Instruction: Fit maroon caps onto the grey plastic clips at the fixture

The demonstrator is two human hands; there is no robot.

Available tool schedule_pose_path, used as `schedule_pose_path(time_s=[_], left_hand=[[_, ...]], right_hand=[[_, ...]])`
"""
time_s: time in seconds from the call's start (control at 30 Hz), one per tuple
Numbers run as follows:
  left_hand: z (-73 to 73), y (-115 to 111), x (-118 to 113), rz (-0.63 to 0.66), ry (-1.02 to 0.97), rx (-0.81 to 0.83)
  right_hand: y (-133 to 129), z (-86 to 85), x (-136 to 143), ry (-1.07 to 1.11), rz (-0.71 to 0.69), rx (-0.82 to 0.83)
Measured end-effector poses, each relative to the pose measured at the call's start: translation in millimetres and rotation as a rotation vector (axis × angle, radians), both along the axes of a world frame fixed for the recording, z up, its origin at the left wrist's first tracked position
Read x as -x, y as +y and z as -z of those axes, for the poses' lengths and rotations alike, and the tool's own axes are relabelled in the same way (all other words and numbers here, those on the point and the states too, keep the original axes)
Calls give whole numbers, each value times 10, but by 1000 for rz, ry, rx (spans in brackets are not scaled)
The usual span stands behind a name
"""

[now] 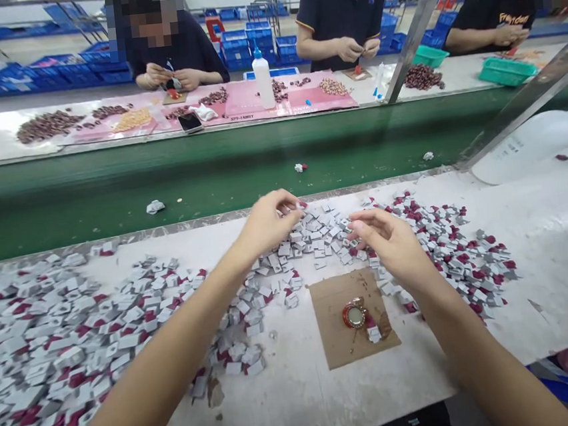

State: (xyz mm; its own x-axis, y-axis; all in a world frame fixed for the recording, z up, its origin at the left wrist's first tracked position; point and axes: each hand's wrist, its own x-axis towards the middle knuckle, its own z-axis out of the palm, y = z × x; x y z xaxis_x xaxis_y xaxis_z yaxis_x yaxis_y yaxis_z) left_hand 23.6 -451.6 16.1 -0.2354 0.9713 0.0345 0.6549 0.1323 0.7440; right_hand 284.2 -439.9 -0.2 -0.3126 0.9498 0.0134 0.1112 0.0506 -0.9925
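Observation:
Both of my hands are over a heap of small white and dark-red pieces [319,233] near the table's far edge. My left hand [277,214] is curled, with thumb and fingertips closed around a small piece with a dark-red part. To the right, my right hand [384,233] has its thumb near its index finger at the heap's edge; whatever it holds is too small to make out. Below the hands lies a brown cardboard square [336,342]. On it are a small round red-rimmed container [355,315] and one white piece [373,333].
Many more pieces [64,328] cover the table's left side, and another pile [458,250] lies right. Beyond the edge runs a green belt [239,164]. A slanted metal post [512,77] and a white bottle [533,142] stand back right. Three people work across the belt.

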Motion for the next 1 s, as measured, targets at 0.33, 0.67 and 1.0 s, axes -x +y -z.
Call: schedule_pose_path(time_s=[0.33,0.67,1.0], left_hand=[[173,941,807,-264,249,205],[54,1556,359,-47,368,102],[-91,122,-691,424,-505,121]], right_hand=[[51,-73,-34,-165,-83,19],[-102,19,-206,-149,-68,12],[-438,166,-329,166,132,-90]])
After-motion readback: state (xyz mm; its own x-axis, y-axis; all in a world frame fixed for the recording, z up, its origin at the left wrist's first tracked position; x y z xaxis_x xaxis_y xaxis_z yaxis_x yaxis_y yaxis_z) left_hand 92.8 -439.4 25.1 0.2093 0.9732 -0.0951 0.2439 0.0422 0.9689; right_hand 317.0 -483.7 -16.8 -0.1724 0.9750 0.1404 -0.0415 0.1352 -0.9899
